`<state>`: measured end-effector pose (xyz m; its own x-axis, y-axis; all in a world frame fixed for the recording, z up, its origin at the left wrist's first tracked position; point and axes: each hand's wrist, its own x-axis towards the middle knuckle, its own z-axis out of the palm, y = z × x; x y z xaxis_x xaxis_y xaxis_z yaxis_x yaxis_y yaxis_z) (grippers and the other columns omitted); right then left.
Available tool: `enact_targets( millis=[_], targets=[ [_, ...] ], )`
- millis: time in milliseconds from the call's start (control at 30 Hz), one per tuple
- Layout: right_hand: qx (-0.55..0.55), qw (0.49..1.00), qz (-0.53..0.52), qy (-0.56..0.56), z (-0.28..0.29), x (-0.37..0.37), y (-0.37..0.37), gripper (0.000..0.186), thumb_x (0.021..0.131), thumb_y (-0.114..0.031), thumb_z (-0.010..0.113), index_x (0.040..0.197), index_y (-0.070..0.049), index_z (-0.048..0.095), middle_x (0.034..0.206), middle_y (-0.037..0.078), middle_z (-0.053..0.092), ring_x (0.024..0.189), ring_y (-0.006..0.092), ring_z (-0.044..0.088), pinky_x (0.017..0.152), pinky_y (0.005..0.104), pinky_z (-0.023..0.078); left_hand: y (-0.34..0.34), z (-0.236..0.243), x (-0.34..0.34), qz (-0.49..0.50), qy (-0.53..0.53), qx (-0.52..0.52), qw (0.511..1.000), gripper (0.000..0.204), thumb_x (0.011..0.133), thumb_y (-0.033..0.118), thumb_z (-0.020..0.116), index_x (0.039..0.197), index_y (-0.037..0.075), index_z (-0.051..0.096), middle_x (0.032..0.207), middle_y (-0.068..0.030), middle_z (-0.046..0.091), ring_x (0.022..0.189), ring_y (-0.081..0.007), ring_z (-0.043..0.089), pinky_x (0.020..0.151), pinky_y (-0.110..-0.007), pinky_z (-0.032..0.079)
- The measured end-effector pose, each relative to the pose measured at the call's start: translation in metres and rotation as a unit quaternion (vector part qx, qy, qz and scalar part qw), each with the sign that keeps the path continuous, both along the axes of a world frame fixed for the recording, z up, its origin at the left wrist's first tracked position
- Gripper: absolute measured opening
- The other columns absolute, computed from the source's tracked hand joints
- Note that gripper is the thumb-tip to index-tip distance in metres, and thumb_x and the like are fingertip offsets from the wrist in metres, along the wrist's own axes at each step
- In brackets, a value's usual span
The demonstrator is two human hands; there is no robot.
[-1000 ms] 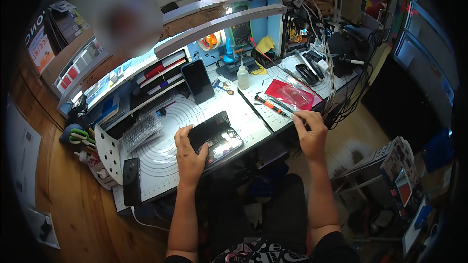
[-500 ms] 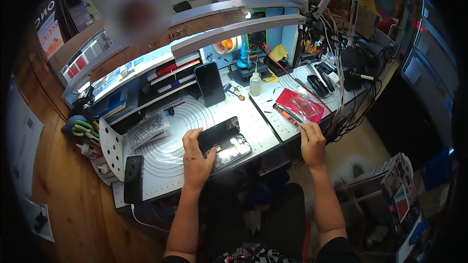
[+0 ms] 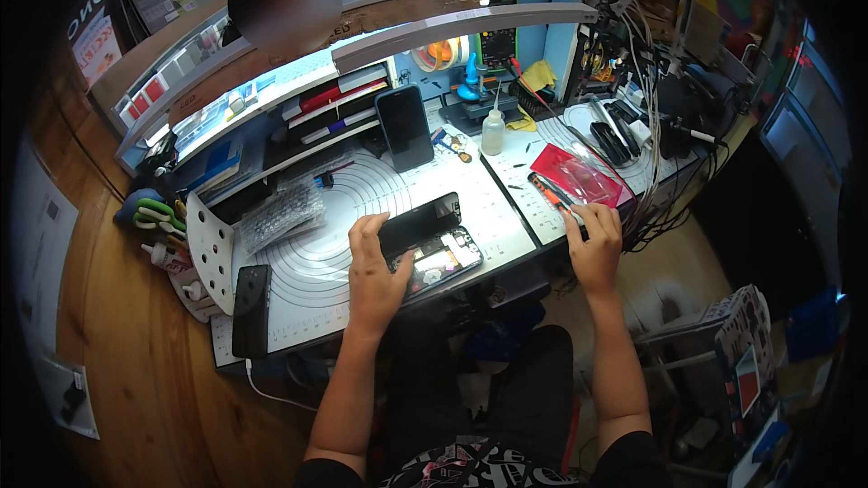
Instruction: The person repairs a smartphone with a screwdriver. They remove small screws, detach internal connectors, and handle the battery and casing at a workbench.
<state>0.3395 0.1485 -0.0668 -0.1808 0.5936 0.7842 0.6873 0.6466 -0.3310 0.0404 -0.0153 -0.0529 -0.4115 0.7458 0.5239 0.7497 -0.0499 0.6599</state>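
An opened smartphone (image 3: 443,258) lies on the mat, its inner parts and circuit board exposed and its dark screen panel (image 3: 421,224) beside them on the far side. My left hand (image 3: 375,267) grips its left end, thumb on the near part and fingers along the screen panel. At the right, my right hand (image 3: 597,239) has its fingers curled together at the lower end of slim orange-and-black tools (image 3: 548,193), perhaps screwdrivers. What those fingertips pinch is hidden. Just beyond the tools lies a clear-and-red plastic packet (image 3: 579,176).
A dark phone (image 3: 403,131) leans upright behind; another phone (image 3: 250,312), with a white cable, lies at the left. Bubble wrap (image 3: 282,217), a dropper bottle (image 3: 493,133) and a blue-topped stand (image 3: 470,81) are nearby. Cables (image 3: 646,163) hang at the right. Another person is across the bench.
The view has shifted, so the bench sits slightly farther right and higher. My right fingers have bent more at the tools; my left hand stays on the opened phone.
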Motion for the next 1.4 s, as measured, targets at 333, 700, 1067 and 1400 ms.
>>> enact_targets(
  millis=[333, 700, 1067, 1400],
  targets=[
    [-0.069, 0.997, -0.007, -0.041, 0.001, -0.018, 0.031, 0.016, 0.092, -0.016, 0.077, 0.095, -0.002, 0.071, 0.094, 0.012, 0.064, 0.093, 0.0344, 0.059, 0.088, 0.0472, 0.046, 0.002, -0.002, 0.000, -0.010, 0.002, 0.011, 1.000, 0.070, 0.082, 0.001, 0.080, 0.144, 0.006, 0.048, 0.140, -0.0193, 0.051, 0.130, -0.0362, 0.057, 0.112, -0.043, 0.046],
    [-0.144, 0.966, 0.202, 0.068, 0.037, -0.054, 0.015, 0.008, 0.097, -0.006, 0.072, 0.102, -0.001, 0.070, 0.088, 0.013, 0.065, 0.085, 0.0301, 0.063, 0.076, 0.0401, 0.050, 0.000, 0.000, -0.003, -0.013, 0.007, 0.011, 1.000, 0.067, 0.083, 0.001, 0.079, 0.143, 0.005, 0.049, 0.142, -0.0203, 0.050, 0.132, -0.0370, 0.055, 0.114, -0.043, 0.044],
    [-0.064, 0.944, 0.255, -0.200, 0.029, -0.070, 0.039, 0.028, 0.087, -0.010, 0.071, 0.114, -0.010, 0.080, 0.091, 0.009, 0.062, 0.086, 0.0284, 0.057, 0.080, 0.0409, 0.044, -0.004, 0.001, -0.001, -0.013, 0.017, 0.017, 1.000, 0.065, 0.085, 0.003, 0.078, 0.143, 0.006, 0.049, 0.145, -0.0223, 0.049, 0.128, -0.0415, 0.059, 0.107, -0.046, 0.050],
    [-0.040, 0.952, 0.254, -0.169, 0.024, -0.070, 0.039, 0.022, 0.091, -0.015, 0.071, 0.111, -0.012, 0.081, 0.087, 0.006, 0.060, 0.083, 0.0249, 0.058, 0.080, 0.0405, 0.040, -0.001, 0.002, 0.001, -0.001, -0.011, -0.006, 1.000, 0.067, 0.083, 0.002, 0.080, 0.143, 0.007, 0.049, 0.144, -0.0185, 0.050, 0.133, -0.0375, 0.056, 0.112, -0.045, 0.048]
  ],
)
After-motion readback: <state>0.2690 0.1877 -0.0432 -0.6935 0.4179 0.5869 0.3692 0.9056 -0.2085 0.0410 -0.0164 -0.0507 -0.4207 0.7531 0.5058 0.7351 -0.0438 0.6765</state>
